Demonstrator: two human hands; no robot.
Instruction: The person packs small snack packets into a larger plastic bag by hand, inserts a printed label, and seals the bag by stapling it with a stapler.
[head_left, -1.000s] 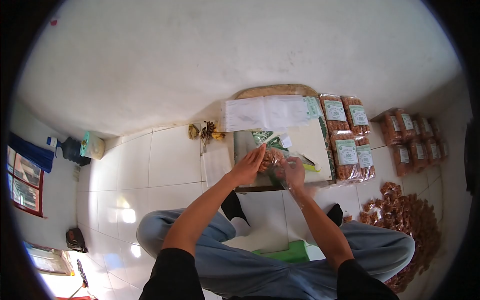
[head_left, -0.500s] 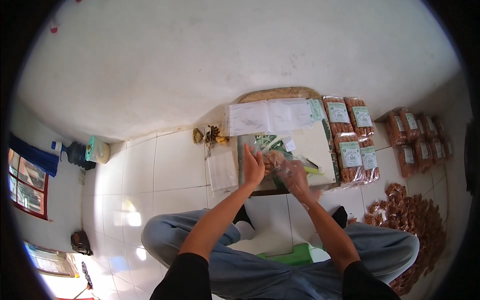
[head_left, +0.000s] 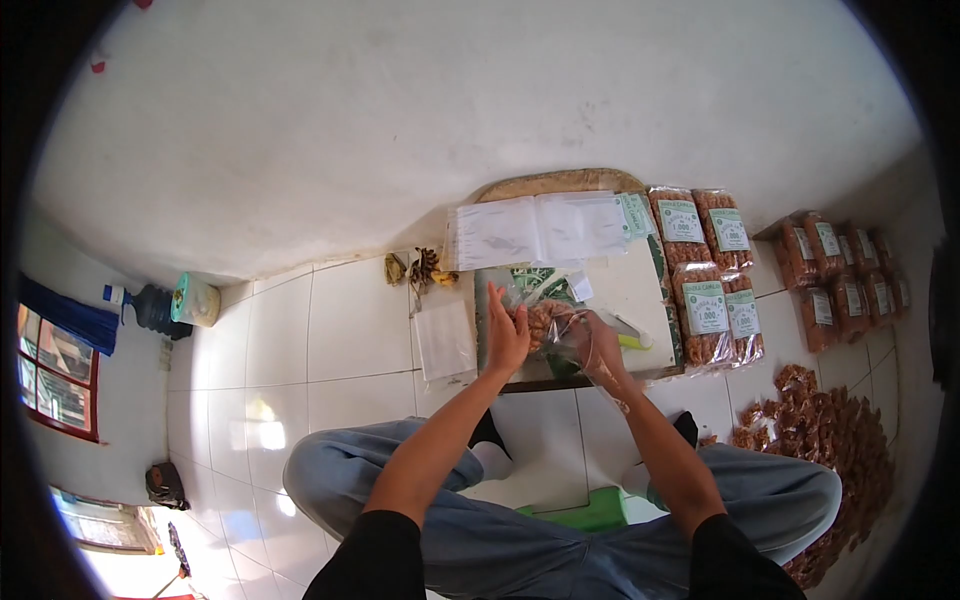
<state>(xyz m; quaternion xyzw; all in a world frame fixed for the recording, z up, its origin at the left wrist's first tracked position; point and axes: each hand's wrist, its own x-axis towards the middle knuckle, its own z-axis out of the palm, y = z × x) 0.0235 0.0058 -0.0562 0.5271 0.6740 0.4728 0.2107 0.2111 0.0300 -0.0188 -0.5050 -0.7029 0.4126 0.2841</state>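
Over the low board (head_left: 625,285) lies a clear plastic bag of brown crackers (head_left: 538,322), between my two hands. My left hand (head_left: 507,335) presses against the bag's left side, its fingers stretched out. My right hand (head_left: 598,350) is closed on the loose plastic at the bag's right end, and a clear flap hangs down along the wrist. Just right of that hand lies a yellow-green handled tool (head_left: 634,341), partly hidden. A white slip of paper (head_left: 579,287) rests on the board above the bag.
Clear plastic sleeves (head_left: 540,232) and green labels (head_left: 635,214) lie at the board's back. Labelled cracker packs (head_left: 704,308) stand to the right, with more packs (head_left: 850,290) farther off. Loose crackers (head_left: 830,460) heap on the floor. Bananas (head_left: 425,268) sit at left.
My right hand has turned and shifted slightly, and the bag's loose plastic now trails down over the wrist. The left hand stays nearly in place against the bag.
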